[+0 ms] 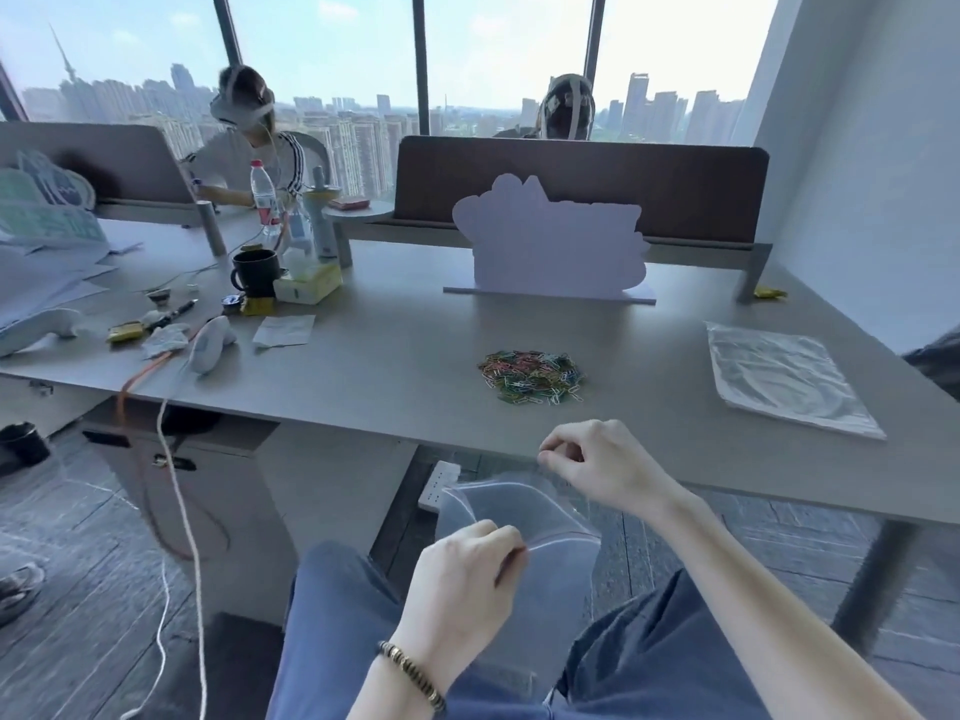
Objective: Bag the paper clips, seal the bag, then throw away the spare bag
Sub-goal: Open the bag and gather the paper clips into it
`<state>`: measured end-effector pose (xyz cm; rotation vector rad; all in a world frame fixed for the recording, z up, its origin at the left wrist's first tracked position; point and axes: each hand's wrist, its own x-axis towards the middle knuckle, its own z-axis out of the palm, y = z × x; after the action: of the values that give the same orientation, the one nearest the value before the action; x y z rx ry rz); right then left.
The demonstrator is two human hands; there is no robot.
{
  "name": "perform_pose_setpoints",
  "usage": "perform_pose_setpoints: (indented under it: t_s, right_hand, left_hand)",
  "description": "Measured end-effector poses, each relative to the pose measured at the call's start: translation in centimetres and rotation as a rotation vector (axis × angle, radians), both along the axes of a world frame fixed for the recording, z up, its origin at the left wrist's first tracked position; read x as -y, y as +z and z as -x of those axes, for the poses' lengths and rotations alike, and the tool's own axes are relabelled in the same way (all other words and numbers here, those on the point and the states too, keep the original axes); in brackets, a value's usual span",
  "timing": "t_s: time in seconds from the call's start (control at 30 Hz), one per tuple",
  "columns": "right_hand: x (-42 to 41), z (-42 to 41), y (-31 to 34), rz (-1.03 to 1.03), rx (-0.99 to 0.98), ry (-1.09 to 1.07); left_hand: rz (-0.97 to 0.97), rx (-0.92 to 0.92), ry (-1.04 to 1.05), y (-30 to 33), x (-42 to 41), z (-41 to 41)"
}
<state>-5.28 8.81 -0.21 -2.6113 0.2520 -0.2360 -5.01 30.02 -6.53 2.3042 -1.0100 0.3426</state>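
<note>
The right hand [597, 465], just below the middle of the frame, is pinched shut on the far lip of a clear zip bag [524, 532], while the left hand [462, 574], lower and nearer the camera, pinches the near lip. Between them the mouth is pulled open, facing up and toward the top of the frame. The bag hangs off the near edge of the desk [395, 366], over the person's lap, not resting on the surface.

The paper clips [532, 376] lie in a loose coloured heap on the desk, straight up the frame from the bag's mouth and apart from both hands. The heap is spread slightly wider left to right than front to back. The right hand is the nearer of the two, sitting just below the heap, so it is probably the one to let go and scoop, with the left holding the bag.

The spare bag [784, 376] lies flat at the right of the frame, well apart from the heap.
</note>
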Motion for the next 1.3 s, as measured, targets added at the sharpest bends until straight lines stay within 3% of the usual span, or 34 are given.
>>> perform_pose_setpoints:
  t_s: [0.23, 0.53, 0.73, 1.07, 1.13, 1.23, 1.3]
  right_hand:
    - [6.0, -5.5, -1.7, -0.04, 0.157, -0.23]
    - [10.4, -15.4, -4.3, -0.095, -0.118, -0.328]
    - [10.7, -18.1, -5.1, 0.009, -0.186, -0.149]
    - [5.0, -14.1, -5.5, -0.042, -0.121, -0.097]
    - [3.5, -13.0, -5.0, -0.144, -0.113, -0.083]
    - [2.7, -11.4, -3.7, -0.468, -0.004, -0.115]
    - [3.6, -10.1, -2.9, -0.475, 0.105, -0.242]
  left_hand:
    - [-0.096, -0.065, 0.028, -2.3, 2.8, -3.2]
    - [-0.084, -0.08, 0.042, -3.3, 4.1, -5.8]
    - [-0.087, -0.079, 0.058, -4.3, 4.6, -7.1]
    - [0.002, -0.072, 0.068, -4.2, 5.7, -7.3]
    - [0.01, -0.064, 0.064, -4.2, 6.0, -7.2]
    - [0.009, -0.065, 0.059, -4.3, 6.2, -7.0]
    - [0.002, -0.069, 0.051, -4.4, 6.2, -7.0]
